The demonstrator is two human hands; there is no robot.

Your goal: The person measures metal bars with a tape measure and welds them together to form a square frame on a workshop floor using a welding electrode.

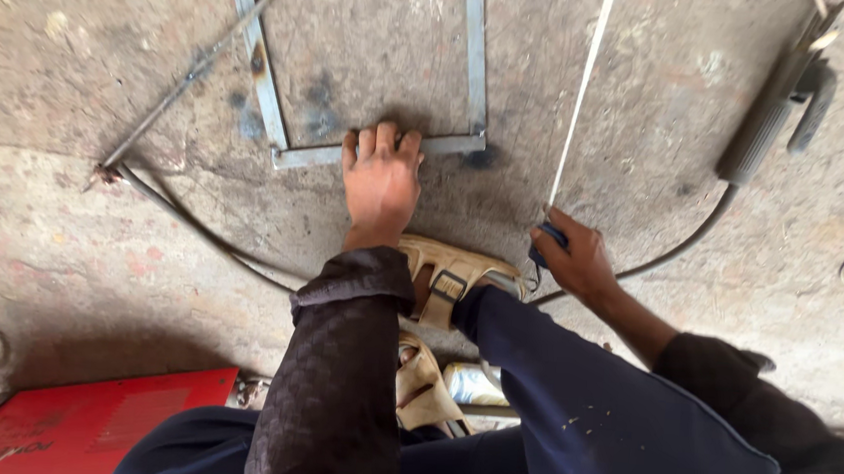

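The left hand (381, 176) lies flat, palm down, with its fingers curled over the near bar of a flat steel frame (377, 149) that rests on the concrete floor (61, 229); it presses the bar rather than gripping it. The right hand (577, 259) is closed around a small blue tape-measure case (545, 245), and the white tape blade (580, 91) runs straight away from it, just to the right of the frame's far-right leg. The frame looks like welded flat bar: stiff, fairly heavy for its thinness, likely rough and sharp at the cut ends and corner joints, so the safest hold seems to be the middle of a bar, away from the darkened weld spots. The blade is thin and springy and would buckle if it were pushed sideways. Beyond the left hand's outer side lies a welding electrode holder with its rod (185, 80), and its dark cable (204, 232) snakes across the floor toward the person's sandalled foot (451, 274), which sits just behind both hands. Well out past the right hand lies an angle grinder (780, 103), its cord curving back close under that wrist. A red machine casing (76, 425) sits behind the left forearm. The cables are the main clutter nearby and could snag the frame if it were slid.
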